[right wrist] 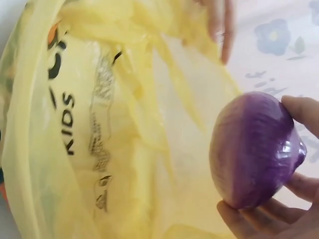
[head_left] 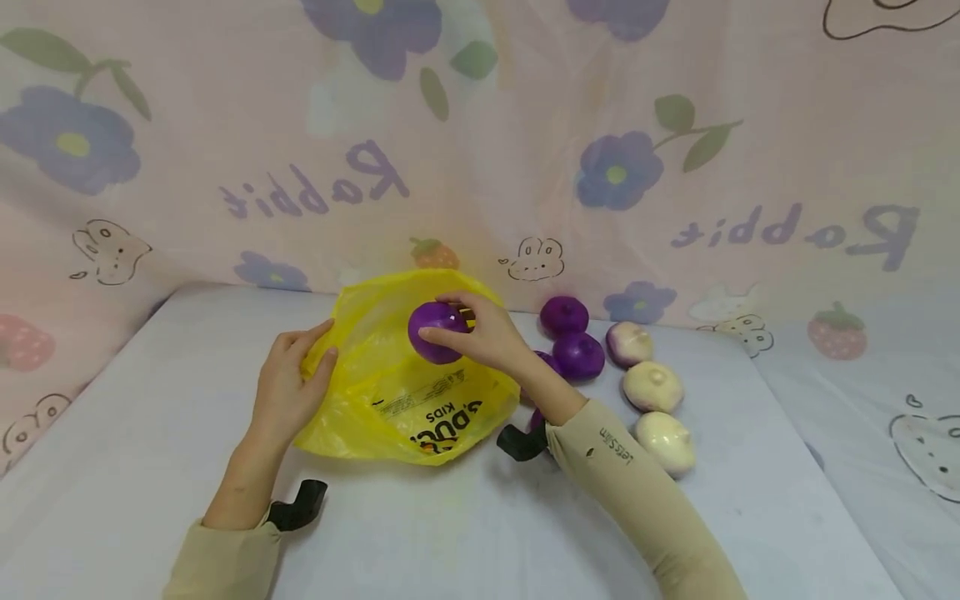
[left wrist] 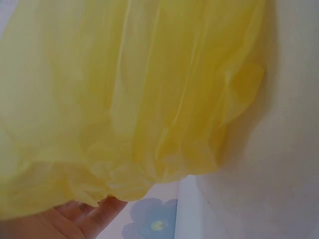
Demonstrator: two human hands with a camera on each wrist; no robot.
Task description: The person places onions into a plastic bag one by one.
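purple bulbs (head_left: 578, 357) and pale bulbs (head_left: 666, 443) lie right of the yellow bag (head_left: 393, 377); the right hand (head_left: 491, 333), fingers curled, grips another purple bulb (head_left: 432, 335); the left hand (head_left: 288, 387) pinches the bag's left edge.

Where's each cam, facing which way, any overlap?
Head: on the head, forward and down at yellow bag; left hand, right hand, sleeves show.
Left wrist: on that wrist, close at the bag's wall; left fingers show lower left.
Right wrist: on that wrist, facing the bag's mouth; right hand holds purple onion, left fingers at top.
Head and right wrist share that onion and the KIDS print.
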